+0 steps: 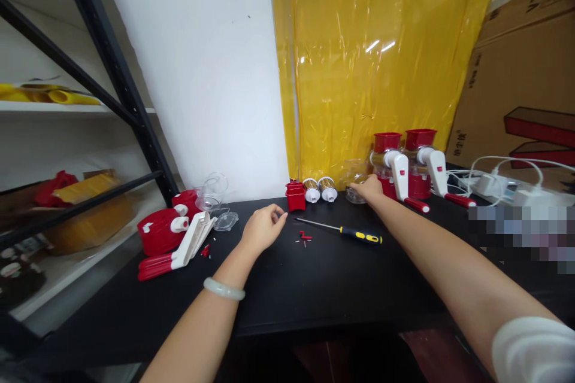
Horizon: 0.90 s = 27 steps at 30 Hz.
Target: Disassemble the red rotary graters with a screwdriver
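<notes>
The clear container [357, 198] looks plastic, the tabletop [323, 287] matt.

Single head-worn view. The black table [323, 284] is viewed from above its near side, forward and downward, at close range; the yellow sheet [350, 78] is faced beyond the table, with shelving [105, 51] included to the table's left and a carton [512, 81] to its right.

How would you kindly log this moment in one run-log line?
left hand: curled near red parts | right hand: at clear plastic part | screwdriver: lying on black tabletop | two crank machines: standing at right
</notes>
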Tool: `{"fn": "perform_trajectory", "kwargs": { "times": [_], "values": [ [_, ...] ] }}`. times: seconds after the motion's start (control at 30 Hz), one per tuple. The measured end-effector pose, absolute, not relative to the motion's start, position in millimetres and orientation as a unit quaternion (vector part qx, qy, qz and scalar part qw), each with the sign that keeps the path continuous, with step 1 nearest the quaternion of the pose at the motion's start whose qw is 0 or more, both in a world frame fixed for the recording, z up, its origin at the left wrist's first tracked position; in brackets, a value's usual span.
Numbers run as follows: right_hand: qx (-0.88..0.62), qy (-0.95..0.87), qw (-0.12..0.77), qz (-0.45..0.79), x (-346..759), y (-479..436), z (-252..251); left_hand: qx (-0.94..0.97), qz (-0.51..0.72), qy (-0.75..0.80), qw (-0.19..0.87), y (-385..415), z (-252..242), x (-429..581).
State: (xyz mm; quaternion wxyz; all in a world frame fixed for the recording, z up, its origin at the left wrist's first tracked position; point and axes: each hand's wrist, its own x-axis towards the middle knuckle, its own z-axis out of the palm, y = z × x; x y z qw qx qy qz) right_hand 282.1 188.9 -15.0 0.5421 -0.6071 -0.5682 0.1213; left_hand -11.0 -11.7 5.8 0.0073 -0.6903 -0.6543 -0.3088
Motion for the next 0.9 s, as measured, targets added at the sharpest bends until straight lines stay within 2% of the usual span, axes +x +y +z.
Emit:
{"fn": "perform_trajectory", "kwargs": {
  "times": [0.13, 0.23, 0.33, 0.43, 0.6, 0.77, 0.9],
  "values": [
    [-0.601, -0.561, 0.559, 0.105, 283.0, 167.6, 2.1, -0.686, -0.329, -0.649, -0.002, -10.2, 6.3, -12.3],
    [-0.508, -0.581, 0.634, 0.058, 276.3, 143.7, 18.0, -0.689, -0.346, -0.636, -0.015, -9.1, 5.6, -10.6],
    [-0.433, -0.611, 0.66, 0.061, 263.5, 123.0, 26.5, -0.696, -0.352, -0.624, -0.039, -8.1, 3.8, -9.1],
    [-0.363, -0.632, 0.663, 0.173, 247.8, 109.3, 22.0, -0.702, -0.353, -0.616, -0.055, -7.1, 1.8, -9.5],
    [-0.233, -0.646, 0.594, 0.42, 227.0, 96.6, -4.4, -0.699, -0.391, -0.594, -0.072, -2.8, -3.3, -10.0],
    [-0.176, -0.652, 0.538, 0.504, 222.4, 84.8, -19.0, -0.683, -0.473, -0.533, -0.164, -1.7, -5.0, -3.3],
    [-0.139, -0.661, 0.5, 0.542, 219.4, 73.2, -19.2, -0.695, -0.453, -0.517, -0.209, -1.9, -3.9, -3.9]
  ]
}}
